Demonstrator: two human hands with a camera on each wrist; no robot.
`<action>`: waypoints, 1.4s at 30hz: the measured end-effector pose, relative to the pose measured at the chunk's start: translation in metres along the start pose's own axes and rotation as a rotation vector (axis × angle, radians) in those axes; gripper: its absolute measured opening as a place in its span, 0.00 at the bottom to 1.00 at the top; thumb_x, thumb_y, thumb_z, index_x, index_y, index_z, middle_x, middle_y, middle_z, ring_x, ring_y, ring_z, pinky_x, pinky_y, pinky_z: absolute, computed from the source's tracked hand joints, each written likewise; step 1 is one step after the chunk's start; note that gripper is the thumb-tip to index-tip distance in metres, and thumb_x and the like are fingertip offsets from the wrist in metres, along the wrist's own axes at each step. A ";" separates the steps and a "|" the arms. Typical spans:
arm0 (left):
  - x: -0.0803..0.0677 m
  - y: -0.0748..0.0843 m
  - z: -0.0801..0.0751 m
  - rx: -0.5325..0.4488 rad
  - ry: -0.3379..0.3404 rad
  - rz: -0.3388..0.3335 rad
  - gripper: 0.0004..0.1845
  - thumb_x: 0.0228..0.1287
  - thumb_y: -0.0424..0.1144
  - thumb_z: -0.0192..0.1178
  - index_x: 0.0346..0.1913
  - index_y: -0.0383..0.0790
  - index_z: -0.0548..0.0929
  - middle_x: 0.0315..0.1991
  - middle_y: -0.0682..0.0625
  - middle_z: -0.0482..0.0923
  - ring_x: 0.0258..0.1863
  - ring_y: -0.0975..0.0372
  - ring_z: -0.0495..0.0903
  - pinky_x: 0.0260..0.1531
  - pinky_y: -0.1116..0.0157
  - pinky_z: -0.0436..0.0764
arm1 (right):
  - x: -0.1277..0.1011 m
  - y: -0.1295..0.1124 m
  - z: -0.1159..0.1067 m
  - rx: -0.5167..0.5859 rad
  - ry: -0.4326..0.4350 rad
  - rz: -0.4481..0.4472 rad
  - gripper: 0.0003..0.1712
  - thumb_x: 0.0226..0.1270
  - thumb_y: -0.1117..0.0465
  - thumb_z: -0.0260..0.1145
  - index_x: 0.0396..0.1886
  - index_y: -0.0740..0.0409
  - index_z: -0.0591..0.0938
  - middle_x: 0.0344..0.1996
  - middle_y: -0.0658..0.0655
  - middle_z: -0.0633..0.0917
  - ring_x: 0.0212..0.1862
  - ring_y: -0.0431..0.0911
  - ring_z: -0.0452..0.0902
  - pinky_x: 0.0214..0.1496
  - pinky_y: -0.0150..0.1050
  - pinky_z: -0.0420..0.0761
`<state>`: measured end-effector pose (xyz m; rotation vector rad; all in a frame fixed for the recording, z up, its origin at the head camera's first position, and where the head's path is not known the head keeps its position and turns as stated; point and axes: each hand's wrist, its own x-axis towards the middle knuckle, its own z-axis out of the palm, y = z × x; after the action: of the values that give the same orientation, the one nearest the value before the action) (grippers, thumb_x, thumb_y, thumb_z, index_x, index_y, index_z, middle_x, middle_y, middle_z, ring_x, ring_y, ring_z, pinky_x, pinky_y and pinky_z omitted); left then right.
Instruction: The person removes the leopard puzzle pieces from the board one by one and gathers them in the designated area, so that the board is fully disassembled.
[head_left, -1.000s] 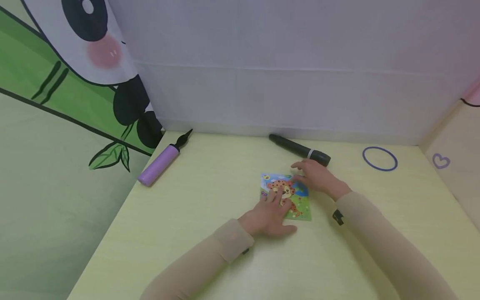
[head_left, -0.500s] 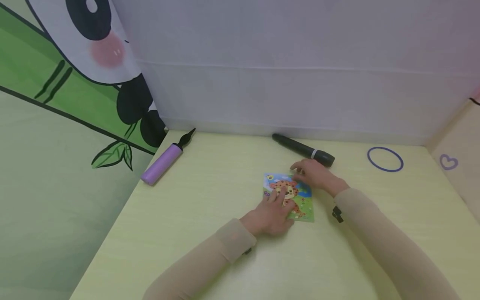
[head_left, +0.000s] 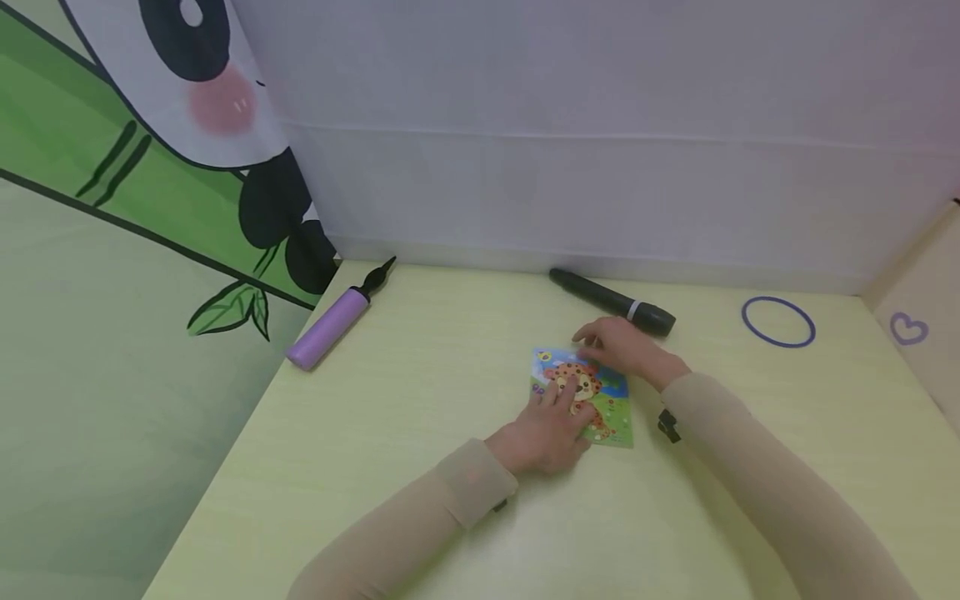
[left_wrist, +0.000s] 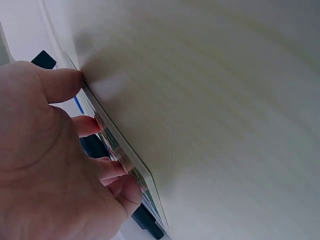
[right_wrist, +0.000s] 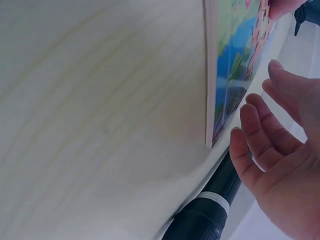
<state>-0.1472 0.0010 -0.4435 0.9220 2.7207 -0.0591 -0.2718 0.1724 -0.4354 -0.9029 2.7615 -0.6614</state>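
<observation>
A small picture card [head_left: 600, 408] with a spotted cartoon animal lies flat on the pale yellow table [head_left: 420, 400]. My left hand [head_left: 551, 421] rests on the card's left half with straight fingers pressing it down; the left wrist view shows the fingers [left_wrist: 65, 82] on the card's edge [left_wrist: 125, 152]. My right hand [head_left: 621, 347] lies over the card's far right corner with relaxed, spread fingers. In the right wrist view its fingertips [right_wrist: 239, 142] sit right at the card [right_wrist: 235, 65]. Neither hand grips anything.
A black microphone [head_left: 611, 302] lies just behind the right hand, also seen as the microphone [right_wrist: 207, 212] in the right wrist view. A purple hand pump [head_left: 330, 327] lies at the far left, a purple ring [head_left: 777, 321] at the far right. Walls enclose the table on three sides.
The right hand's fingers have shifted slightly left along the card's far edge. The left hand stays pressed on the card, which has not visibly moved.
</observation>
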 end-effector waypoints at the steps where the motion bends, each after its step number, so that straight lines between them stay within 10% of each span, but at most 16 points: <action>1: 0.000 0.000 0.001 0.009 -0.003 -0.001 0.23 0.73 0.58 0.40 0.65 0.56 0.63 0.74 0.38 0.42 0.70 0.42 0.47 0.63 0.47 0.56 | 0.001 -0.001 0.001 0.000 0.000 -0.003 0.16 0.64 0.60 0.67 0.50 0.62 0.83 0.36 0.54 0.85 0.39 0.48 0.80 0.46 0.47 0.76; 42: -0.008 0.011 0.005 0.111 -0.018 -0.071 0.27 0.73 0.59 0.37 0.70 0.56 0.57 0.75 0.43 0.39 0.70 0.49 0.49 0.54 0.44 0.65 | 0.015 -0.019 0.017 0.088 -0.022 0.000 0.12 0.63 0.60 0.68 0.45 0.58 0.86 0.36 0.51 0.86 0.35 0.43 0.79 0.42 0.43 0.77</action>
<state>-0.1335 0.0046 -0.4458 0.8490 2.7573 -0.2336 -0.2692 0.1440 -0.4426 -0.8869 2.6897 -0.7620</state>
